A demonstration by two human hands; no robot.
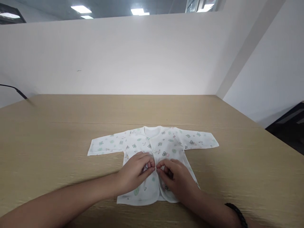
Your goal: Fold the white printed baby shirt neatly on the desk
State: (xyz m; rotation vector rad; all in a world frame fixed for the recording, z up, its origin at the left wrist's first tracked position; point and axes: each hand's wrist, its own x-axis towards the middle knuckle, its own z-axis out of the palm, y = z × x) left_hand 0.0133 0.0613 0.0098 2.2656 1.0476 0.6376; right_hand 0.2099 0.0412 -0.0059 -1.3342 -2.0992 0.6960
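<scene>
Little shirt (169, 144) spread flat on the table (71, 110) — left hand (135, 171) and right hand (179, 179) both pinching its front edges, super close together.

The left forearm (80, 199) is bare along all that shows, from the left hand (134, 172) up. The right forearm (209, 205) is bare too, apart from 1 bracelet (239, 213) worn above the right hand (181, 180), on the arm nearer the right edge of the tabletop (256, 164). The bracelet is black, a thick rounded band with a ridged surface, braided or beaded; which of the 2 cannot be told. Both hands look bare.
</scene>
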